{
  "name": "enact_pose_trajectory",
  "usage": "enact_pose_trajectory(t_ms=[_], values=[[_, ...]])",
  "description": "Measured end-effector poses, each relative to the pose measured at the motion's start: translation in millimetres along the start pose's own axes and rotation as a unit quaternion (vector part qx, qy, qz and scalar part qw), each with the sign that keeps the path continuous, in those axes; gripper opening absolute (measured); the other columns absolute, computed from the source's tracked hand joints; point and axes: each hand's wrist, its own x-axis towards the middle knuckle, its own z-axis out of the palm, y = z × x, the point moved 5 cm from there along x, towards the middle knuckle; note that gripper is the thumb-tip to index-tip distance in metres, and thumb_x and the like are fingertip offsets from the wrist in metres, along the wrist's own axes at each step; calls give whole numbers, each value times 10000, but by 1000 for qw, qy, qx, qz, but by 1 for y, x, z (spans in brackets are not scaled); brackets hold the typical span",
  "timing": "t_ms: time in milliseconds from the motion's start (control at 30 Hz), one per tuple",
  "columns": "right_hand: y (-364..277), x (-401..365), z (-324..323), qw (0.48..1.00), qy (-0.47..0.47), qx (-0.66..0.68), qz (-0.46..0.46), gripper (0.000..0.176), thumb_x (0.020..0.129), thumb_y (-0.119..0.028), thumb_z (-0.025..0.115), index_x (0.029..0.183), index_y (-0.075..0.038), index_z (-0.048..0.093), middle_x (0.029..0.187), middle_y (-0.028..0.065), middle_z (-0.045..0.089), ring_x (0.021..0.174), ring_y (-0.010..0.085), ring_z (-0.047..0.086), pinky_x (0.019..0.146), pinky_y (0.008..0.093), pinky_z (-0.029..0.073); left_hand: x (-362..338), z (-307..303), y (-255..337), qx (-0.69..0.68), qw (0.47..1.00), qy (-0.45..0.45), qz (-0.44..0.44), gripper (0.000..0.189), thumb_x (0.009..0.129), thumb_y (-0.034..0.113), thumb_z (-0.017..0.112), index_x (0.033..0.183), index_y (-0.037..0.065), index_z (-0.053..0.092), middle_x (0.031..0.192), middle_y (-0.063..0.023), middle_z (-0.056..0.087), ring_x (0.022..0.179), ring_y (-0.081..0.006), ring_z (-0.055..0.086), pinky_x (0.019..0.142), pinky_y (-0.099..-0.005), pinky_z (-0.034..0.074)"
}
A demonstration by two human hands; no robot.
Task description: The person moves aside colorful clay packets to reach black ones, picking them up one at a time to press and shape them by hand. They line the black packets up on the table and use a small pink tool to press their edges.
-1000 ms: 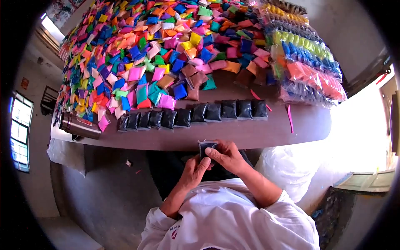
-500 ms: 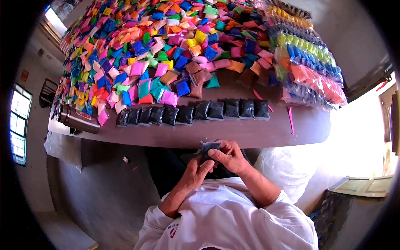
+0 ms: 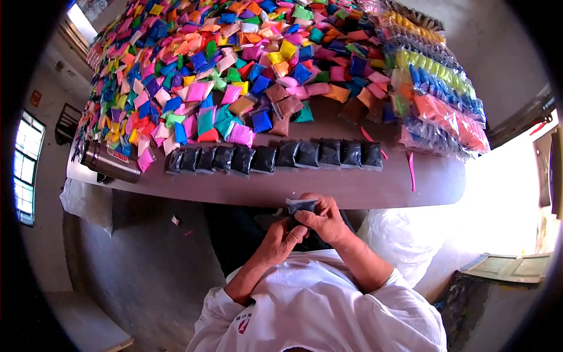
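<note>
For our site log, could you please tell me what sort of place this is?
Likely a small packing workshop: a long table heaped with coloured sachets, a row of black sachets, and bundled packs alongside.

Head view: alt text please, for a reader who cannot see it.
The left hand and right hand pinch a small dark packet at the near edge of a brown table. On it lie a row of black packets, a big heap of coloured packets and a metal flask.
</note>
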Motion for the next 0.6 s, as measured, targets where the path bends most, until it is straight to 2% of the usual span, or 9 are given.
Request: enact_pose_trajectory(t_ms=[167,267,333,467,567,600], values=[[-1,2,5,999,16,29,-4,129,906,-131,602,910,-4,578,682,56,619,525,117,596,448,213,459,0,-1,9,6,1000,17,4,412,934,419,553,910,10,597,751,-54,608,676,-130,553,630,-265,465],[-3,2,8,998,49,42,25,124,908,-134,595,897,-11,579,671,46,611,517,111,588,436,205,445,0,-2,10,27,999,18,-10,347,966,347,506,893,12,564,766,-29,569,688,-114,516,630,-269,437],[1,2,6,999,42,-6,33,124,907,-140,596,907,-16,581,668,40,606,525,105,584,436,207,446,1,-2,2,18,1000,11,-8,425,939,431,538,910,10,594,754,-62,606,684,-136,558,632,-266,467],[4,2,2,999,30,-12,10,145,913,-158,596,901,-13,586,668,39,607,532,104,586,434,209,447,-1,0,1,8,1000,12,-6,427,940,432,535,907,10,594,754,-63,605,687,-136,558,631,-269,467],[1,2,4,1000,25,-11,-2,174,918,-178,598,891,-6,592,676,41,611,529,104,585,442,213,452,-2,0,-1,26,1000,-6,-13,352,966,353,507,926,8,563,774,-34,579,689,-113,525,636,-268,448],[-3,1,7,999,35,17,30,192,916,-191,607,888,-2,594,683,42,614,535,107,588,454,217,462,-2,-1,-1,14,1000,5,-14,354,965,357,508,927,9,565,774,-34,581,689,-112,526,637,-268,450]])
